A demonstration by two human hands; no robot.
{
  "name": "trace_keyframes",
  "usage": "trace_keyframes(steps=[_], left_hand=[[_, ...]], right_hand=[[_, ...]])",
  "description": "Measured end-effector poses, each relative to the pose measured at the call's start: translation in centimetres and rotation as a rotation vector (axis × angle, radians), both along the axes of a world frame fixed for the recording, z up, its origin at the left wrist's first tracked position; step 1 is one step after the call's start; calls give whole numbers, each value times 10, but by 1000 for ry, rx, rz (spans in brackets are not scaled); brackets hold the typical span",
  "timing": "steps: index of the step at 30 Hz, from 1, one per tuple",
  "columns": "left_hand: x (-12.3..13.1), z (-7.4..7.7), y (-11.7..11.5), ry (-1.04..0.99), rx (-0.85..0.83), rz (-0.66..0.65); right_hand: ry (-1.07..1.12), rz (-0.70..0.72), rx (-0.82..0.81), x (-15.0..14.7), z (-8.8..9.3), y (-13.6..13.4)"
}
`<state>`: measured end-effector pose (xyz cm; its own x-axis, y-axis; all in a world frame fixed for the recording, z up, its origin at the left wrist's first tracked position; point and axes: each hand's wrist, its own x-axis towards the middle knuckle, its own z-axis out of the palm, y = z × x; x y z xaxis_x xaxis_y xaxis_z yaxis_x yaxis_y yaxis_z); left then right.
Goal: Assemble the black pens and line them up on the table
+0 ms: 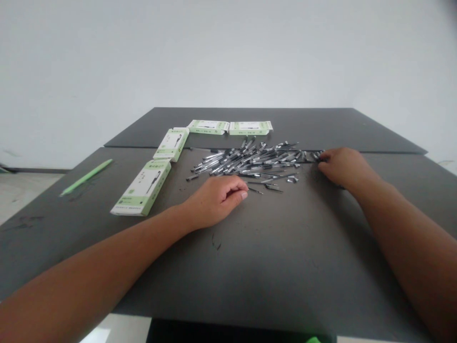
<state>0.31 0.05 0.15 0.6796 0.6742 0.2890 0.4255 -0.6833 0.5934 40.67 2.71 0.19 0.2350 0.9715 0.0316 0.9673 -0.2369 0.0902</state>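
A loose heap of clear and black pen parts [246, 157] lies mid-table. My left hand [219, 202] rests at the heap's near edge, fingers curled in and thumb against the index finger. A thin pen refill [255, 191] lies right by those fingertips; whether they grip it I cannot tell. To the right of the heap, my right hand [339, 166] reaches down to the table with its fingers drawn together. Small shiny dark pieces [316, 155] show at its fingertips, and what is inside the fingers is hidden.
Green-and-white pen boxes lie flat around the heap: one near left [143, 188], one behind it [172, 144], two at the back [209, 126]. A green pen [87, 177] lies at far left. A seam crosses the dark table [278, 267]; a white wall stands behind.
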Motion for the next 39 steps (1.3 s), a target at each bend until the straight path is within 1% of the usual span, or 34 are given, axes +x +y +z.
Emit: trace_keyframes(steps=[7,12,16,21,24,28,33,36,39], left_hand=[[0,-1,1,-2,-9,-4],[-1,-1,1,2,-9,-5],[-1,-1,1,4,-9,-8],[-1,-2,1,2,-16,-2],[-1,-1,1,-6,-6,-4],[-1,-1,1,-10,0,-5],[-3,0,2,-9,19,16],[-4,2,3,-14,54,67],[-4,6,5,-40,80,154]], right_hand=[[19,-4,-16,-5,4,-3],[40,-44,10,-10,7,-5],[46,-65,41,-15,13,-7],[64,-41,84,-30,22,-13],[67,-15,131,-41,25,-18],[84,19,138,-51,24,-22],[107,106,71,-56,18,-24],[122,149,42,-56,13,-23],[118,157,-9,-55,8,-22]])
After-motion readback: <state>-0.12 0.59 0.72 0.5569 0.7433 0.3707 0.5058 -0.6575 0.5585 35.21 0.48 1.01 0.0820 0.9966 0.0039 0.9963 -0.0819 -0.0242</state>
